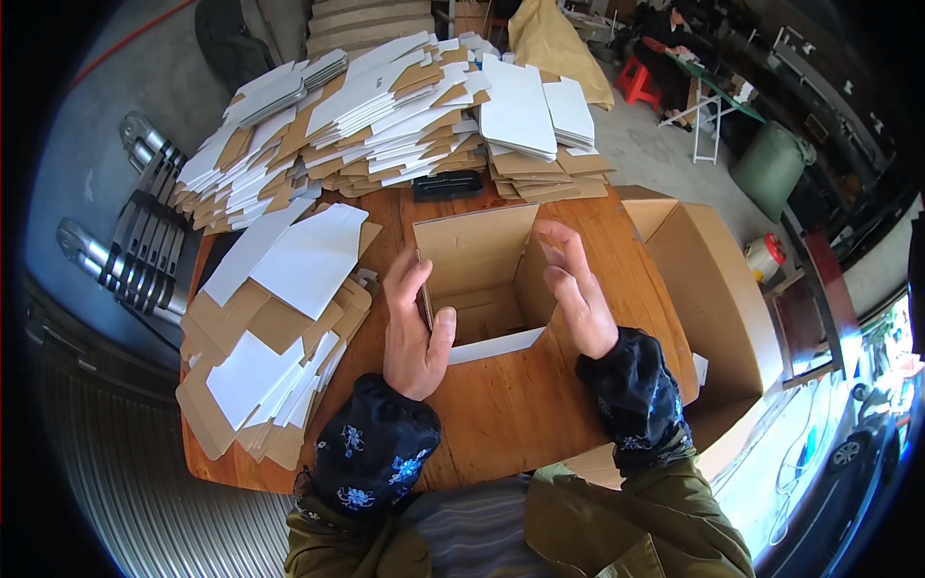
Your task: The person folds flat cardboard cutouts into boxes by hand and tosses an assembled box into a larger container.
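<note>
An open cardboard box [477, 275], brown inside with a white front edge, stands on the wooden table in front of me. Its back wall or flap rises above the opening. My left hand [416, 332] is curled against the box's left side, with the fingers at the top edge and the thumb by the front left corner. On the opposite side, my right hand [578, 294] bends its fingers and thumb round the right edge near the back corner. The outer faces of the side walls are mostly hidden.
Flat white and brown cartons [385, 116] are heaped across the back of the wooden table [520, 414]. More flattened cartons [279, 337] lie at left. A black tray [447, 185] sits behind the box. A large carton [718, 279] stands at right; a person [665, 43] sits far back.
</note>
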Demonstrator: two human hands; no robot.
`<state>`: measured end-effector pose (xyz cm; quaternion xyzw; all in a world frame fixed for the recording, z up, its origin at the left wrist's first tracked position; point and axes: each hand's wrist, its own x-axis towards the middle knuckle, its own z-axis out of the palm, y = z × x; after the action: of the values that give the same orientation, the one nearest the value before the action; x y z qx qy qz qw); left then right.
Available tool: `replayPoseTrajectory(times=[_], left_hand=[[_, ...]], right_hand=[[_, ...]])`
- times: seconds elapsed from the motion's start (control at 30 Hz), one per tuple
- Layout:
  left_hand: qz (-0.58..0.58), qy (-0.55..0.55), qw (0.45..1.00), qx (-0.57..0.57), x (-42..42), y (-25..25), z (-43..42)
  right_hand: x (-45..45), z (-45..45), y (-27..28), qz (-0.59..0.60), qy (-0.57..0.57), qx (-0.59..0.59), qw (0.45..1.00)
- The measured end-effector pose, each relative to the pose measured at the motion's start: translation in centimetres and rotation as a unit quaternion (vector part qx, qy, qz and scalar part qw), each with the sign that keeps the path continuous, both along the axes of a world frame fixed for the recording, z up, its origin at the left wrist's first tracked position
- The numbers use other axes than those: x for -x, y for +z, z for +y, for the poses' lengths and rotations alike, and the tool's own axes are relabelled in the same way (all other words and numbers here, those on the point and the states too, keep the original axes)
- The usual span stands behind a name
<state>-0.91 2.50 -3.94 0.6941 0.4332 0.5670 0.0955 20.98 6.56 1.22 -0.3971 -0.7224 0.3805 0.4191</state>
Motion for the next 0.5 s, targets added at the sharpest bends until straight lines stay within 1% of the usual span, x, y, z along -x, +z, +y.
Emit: replayPoseTrajectory(times=[0.03, 0.1, 0.17, 0.23, 0.33, 0.43, 0.5], left_hand=[[0.020, 0.014, 0.999, -0.036, 0.0, 0.2, 0.2], [0.008, -0.005, 0.999, -0.042, 0.0, -0.5, 0.5], [-0.006, -0.026, 0.998, -0.056, 0.2, -1.3, 1.0], [-0.022, -0.050, 0.996, -0.075, 0.3, -1.5, 1.5], [-0.043, -0.040, 0.996, -0.063, -0.1, -1.0, 1.3], [-0.089, -0.084, 0.992, 0.002, -0.6, 0.3, 0.8], [-0.135, -0.088, 0.986, 0.048, -0.5, 0.6, 0.5]], right_hand=[[0.2, 0.2, -0.4, 0.025, 0.012, -0.027, 0.999], [0.4, 0.6, -1.2, 0.058, 0.018, -0.062, 0.996], [0.4, 0.9, -1.6, 0.072, 0.010, -0.076, 0.994], [0.3, 1.0, -1.4, 0.050, 0.001, -0.101, 0.994], [0.5, 0.6, -0.9, 0.012, -0.028, -0.110, 0.994], [0.6, 0.4, -0.7, -0.018, -0.049, -0.129, 0.990], [0.8, 0.6, -0.8, -0.022, -0.054, -0.144, 0.988]])
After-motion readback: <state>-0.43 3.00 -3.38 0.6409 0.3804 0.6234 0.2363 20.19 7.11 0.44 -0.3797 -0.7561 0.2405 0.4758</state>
